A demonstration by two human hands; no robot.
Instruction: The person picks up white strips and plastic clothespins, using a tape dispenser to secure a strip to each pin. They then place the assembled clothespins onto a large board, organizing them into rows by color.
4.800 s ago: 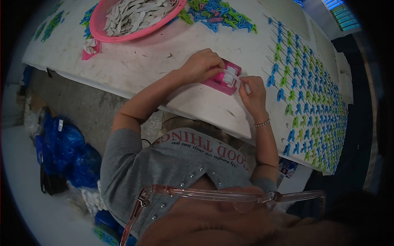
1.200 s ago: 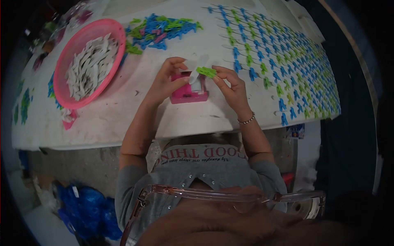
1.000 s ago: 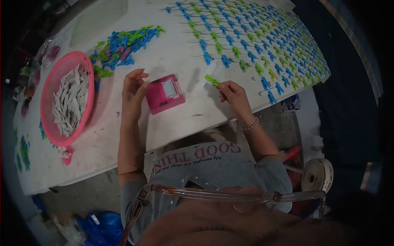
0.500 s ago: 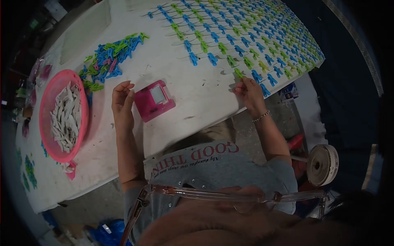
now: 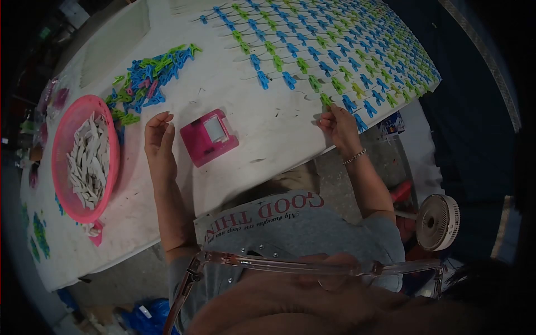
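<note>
My right hand (image 5: 341,129) pinches a green plastic clip (image 5: 326,99) at the near edge of rows of blue and green clips (image 5: 335,56) on the white table. Close to its fingers are blue clips (image 5: 349,104). My left hand (image 5: 161,142) is held over the table with fingers loosely curled and the thumb apart; nothing shows in it. Just right of the left hand sits a pink block (image 5: 204,146) with a pale rectangular piece (image 5: 214,129) set on it.
On the left stands a pink basket (image 5: 58,162) full of white-grey strips. Behind it lies a heap of blue, green and pink clips (image 5: 148,78). A small round fan (image 5: 438,223) is at the right, beyond the edge of the table (image 5: 251,156).
My left hand has shifted a little to the left, away from the pink block. The right hand stays at the same green clip, almost unmoved.
</note>
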